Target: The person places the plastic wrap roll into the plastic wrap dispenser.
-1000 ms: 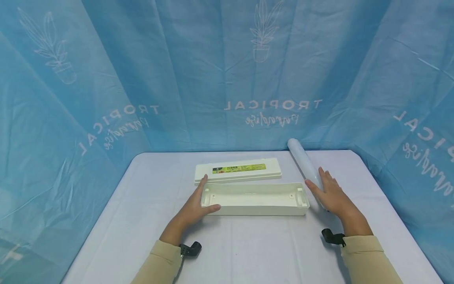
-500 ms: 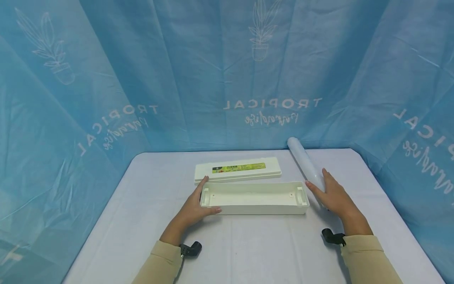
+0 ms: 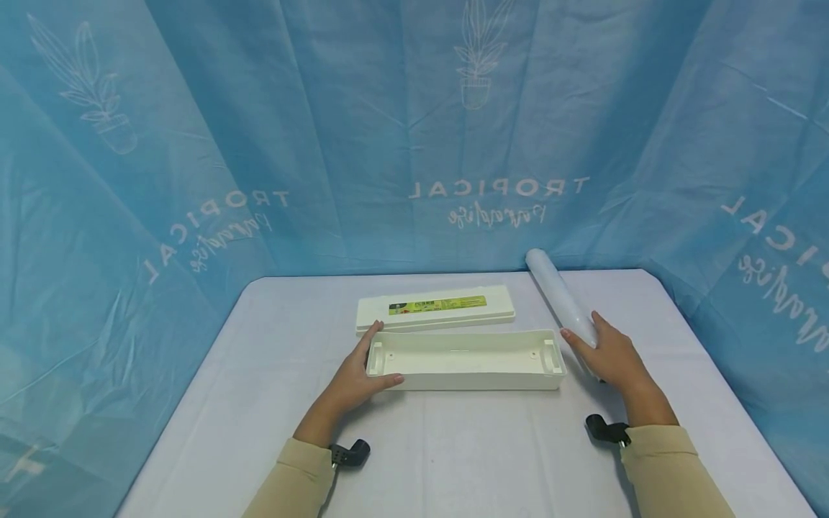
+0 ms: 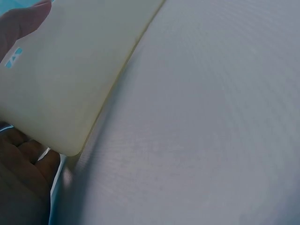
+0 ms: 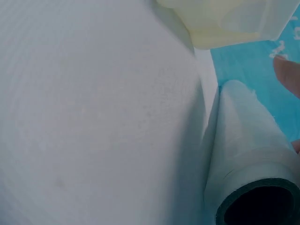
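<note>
A long cream plastic box (image 3: 463,382) stands uncovered on the table, its inside facing up. At its left end, my left hand (image 3: 352,380) grips it, thumb along the front wall and fingers around the end and back. In the left wrist view, that thumb (image 4: 28,21) lies against the box wall (image 4: 70,79). To the right, my right hand (image 3: 615,360) lies over the near part of a roll of clear plastic wrap (image 3: 557,291), thumb and index finger straight. In the right wrist view, the thumb (image 5: 287,75) shows apart from the roll (image 5: 248,131); most fingers are hidden.
A flat cream lid (image 3: 447,318) with a green-and-yellow label lies behind the box, close to its back edge. The roll's far end touches the blue printed curtain (image 3: 388,158) at the table's back. A white cloth (image 3: 479,453) covers the table.
My right hand has shifted slightly to the right, its fingers drawing closer together over the roll. The left hand stays at the box's left end, and box and lid look unmoved.
</note>
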A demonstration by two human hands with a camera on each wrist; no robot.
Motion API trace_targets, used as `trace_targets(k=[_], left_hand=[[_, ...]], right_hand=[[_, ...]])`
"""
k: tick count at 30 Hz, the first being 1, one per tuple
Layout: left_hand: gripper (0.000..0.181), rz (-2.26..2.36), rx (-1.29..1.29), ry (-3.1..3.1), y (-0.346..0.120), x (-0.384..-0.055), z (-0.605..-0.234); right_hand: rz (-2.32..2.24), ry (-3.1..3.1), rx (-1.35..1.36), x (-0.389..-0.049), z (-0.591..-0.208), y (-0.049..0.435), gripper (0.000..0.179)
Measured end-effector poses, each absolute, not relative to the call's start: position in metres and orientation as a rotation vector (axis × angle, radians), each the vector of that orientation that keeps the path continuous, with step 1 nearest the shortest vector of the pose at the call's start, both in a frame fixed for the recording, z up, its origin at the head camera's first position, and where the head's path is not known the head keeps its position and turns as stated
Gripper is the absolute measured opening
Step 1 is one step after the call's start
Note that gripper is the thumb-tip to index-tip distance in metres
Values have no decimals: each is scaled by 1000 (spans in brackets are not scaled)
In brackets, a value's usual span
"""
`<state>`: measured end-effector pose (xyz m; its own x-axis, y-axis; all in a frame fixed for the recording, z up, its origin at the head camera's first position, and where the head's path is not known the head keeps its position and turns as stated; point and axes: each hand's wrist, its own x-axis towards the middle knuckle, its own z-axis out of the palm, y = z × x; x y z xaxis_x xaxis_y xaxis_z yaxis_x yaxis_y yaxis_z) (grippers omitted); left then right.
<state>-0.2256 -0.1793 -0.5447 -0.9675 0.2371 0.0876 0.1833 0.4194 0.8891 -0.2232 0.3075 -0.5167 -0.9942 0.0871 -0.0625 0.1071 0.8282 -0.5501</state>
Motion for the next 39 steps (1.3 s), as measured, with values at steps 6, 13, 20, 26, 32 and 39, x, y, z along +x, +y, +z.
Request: trace_targets(k=[6,13,20,26,32,39], left_hand=[[122,1663,368,2559,-179,-225,-544],[120,1688,370,2541,-180,-225,-546],[118,1725,376,2507,-181,-225,-546],[119,1741,382,2493,-181,-224,-545],[120,1755,386,2479,-181,-224,-544],[120,1762,398,2468,-181,-225,-544]], right_hand=[[-937,2951,167,-223,-519,310,113],[-996,2931,207,-221,-520,311,112],[-1093,2962,204,-220,-523,314,105],[-1162,2959,220,-219,-523,314,100],[-1194,2932,242,-219,-521,313,97],[-1220,2940,283,-219,-524,312,92]])
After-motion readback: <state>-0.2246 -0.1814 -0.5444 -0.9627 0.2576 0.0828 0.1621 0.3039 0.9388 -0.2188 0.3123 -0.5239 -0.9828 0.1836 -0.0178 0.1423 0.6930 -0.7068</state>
